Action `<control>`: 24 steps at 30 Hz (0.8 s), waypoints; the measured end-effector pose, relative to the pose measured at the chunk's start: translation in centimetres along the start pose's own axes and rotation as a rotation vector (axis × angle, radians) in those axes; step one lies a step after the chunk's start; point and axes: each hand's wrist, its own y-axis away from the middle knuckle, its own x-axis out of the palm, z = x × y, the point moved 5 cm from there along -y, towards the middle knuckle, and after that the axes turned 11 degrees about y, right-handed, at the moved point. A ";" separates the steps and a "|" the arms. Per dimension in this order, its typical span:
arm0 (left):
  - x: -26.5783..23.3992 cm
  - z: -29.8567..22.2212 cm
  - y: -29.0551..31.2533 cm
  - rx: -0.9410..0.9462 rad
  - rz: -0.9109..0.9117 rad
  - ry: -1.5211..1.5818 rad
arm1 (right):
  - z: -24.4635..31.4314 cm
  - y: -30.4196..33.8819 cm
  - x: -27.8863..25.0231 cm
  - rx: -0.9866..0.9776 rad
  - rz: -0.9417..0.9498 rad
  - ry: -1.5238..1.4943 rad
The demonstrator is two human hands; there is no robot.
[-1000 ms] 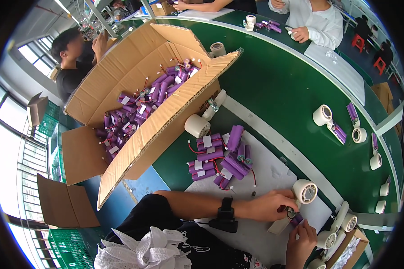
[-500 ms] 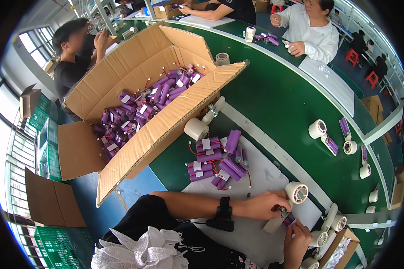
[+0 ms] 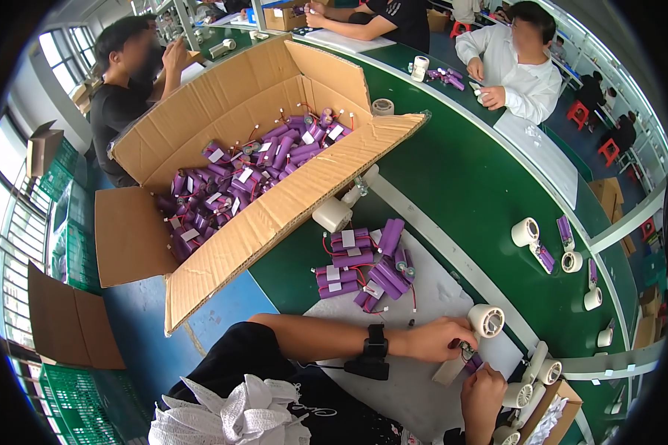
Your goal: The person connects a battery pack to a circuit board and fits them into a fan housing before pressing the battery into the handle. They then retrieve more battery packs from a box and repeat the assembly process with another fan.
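My left hand (image 3: 444,339), with a black band at the wrist, grips a white handheld fan (image 3: 485,320) by its opened handle. The fan's round head points away from me. Inside the handle a purple battery (image 3: 472,363) and a small circuit part with wires show in part. My right hand (image 3: 484,391) is closed in a pinch at the lower end of that battery; what its fingertips hold is too small to make out. Beyond my left forearm several purple battery packs (image 3: 387,277) with red wires and white labels lie in a pile on the pale work mat (image 3: 439,285).
An open cardboard box (image 3: 223,274) full of purple battery packs stands at the left. Beside it lies another white fan (image 3: 332,213). More fans (image 3: 525,232) lie on the green table (image 3: 453,178). Several fans and a small box (image 3: 553,419) are at my right. Co-workers sit across the table.
The view has shifted slightly, so the box and piles appear a little to the right. My right hand has moved slightly left, staying near the battery. My left hand keeps its hold on the fan.
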 end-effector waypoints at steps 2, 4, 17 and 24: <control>-0.1 0.0 0.0 0.002 -0.003 0.000 | 0.0 -0.1 0.2 0.062 -0.023 0.053; -0.1 0.1 0.0 0.006 0.001 0.005 | -0.4 -0.2 0.0 0.052 -0.019 0.016; -0.3 0.2 0.1 -0.031 -0.030 0.002 | -9.4 -3.8 -2.2 0.617 0.110 -0.623; 0.5 0.7 0.2 -0.017 -0.058 0.040 | -3.8 -1.4 -1.8 0.213 0.160 -0.427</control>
